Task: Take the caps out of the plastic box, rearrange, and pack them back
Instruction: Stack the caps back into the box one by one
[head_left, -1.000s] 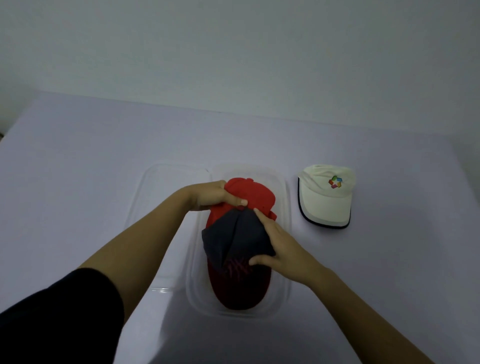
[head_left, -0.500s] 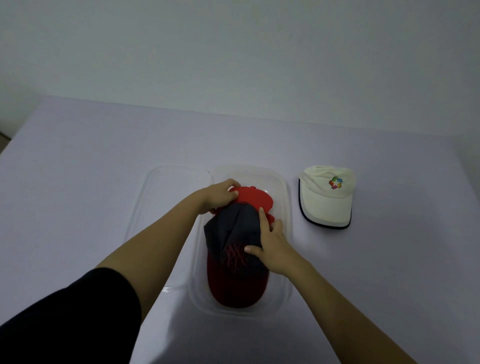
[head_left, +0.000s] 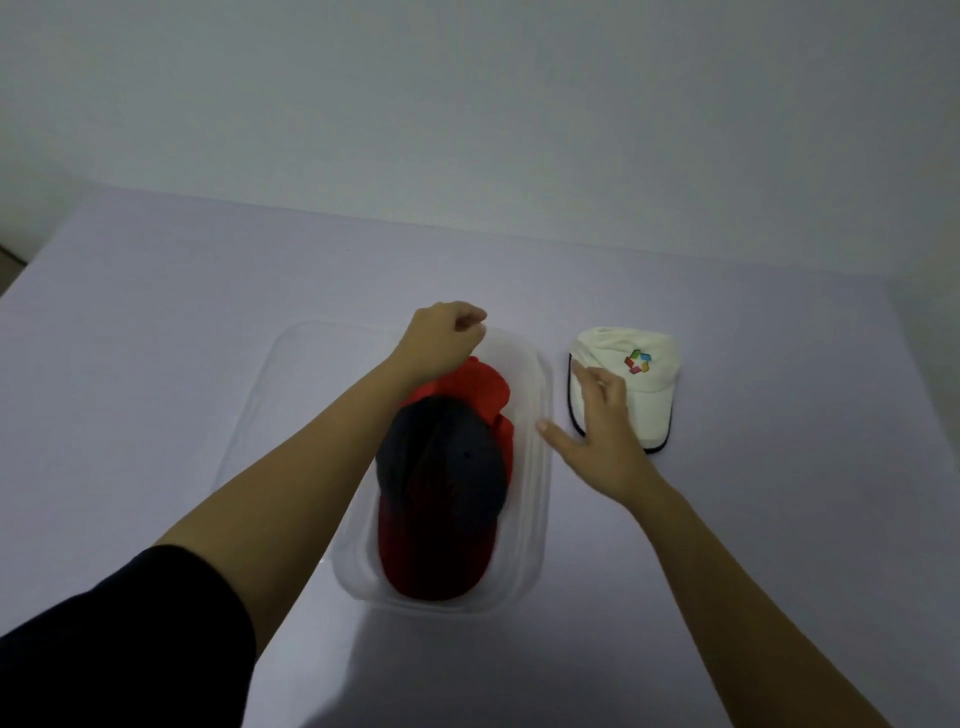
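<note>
A clear plastic box (head_left: 535, 509) sits mid-table. Inside it lies a dark navy cap with a red brim (head_left: 444, 467), stacked on a red cap (head_left: 478, 387) whose crown shows at the far end. My left hand (head_left: 444, 338) hovers over the box's far rim with fingers curled and nothing in it. To the right of the box a cream cap with a coloured logo (head_left: 644, 384) lies on the table. My right hand (head_left: 597, 421) rests flat on its brim, fingers spread.
The box's clear lid (head_left: 291, 395) lies flat against the box's left side. The lilac table (head_left: 156, 338) runs back to a pale wall, with its left and right edges in view.
Both hands let go of the caps in the box. My left hand rose to the box's far rim. My right hand moved right onto the cream cap.
</note>
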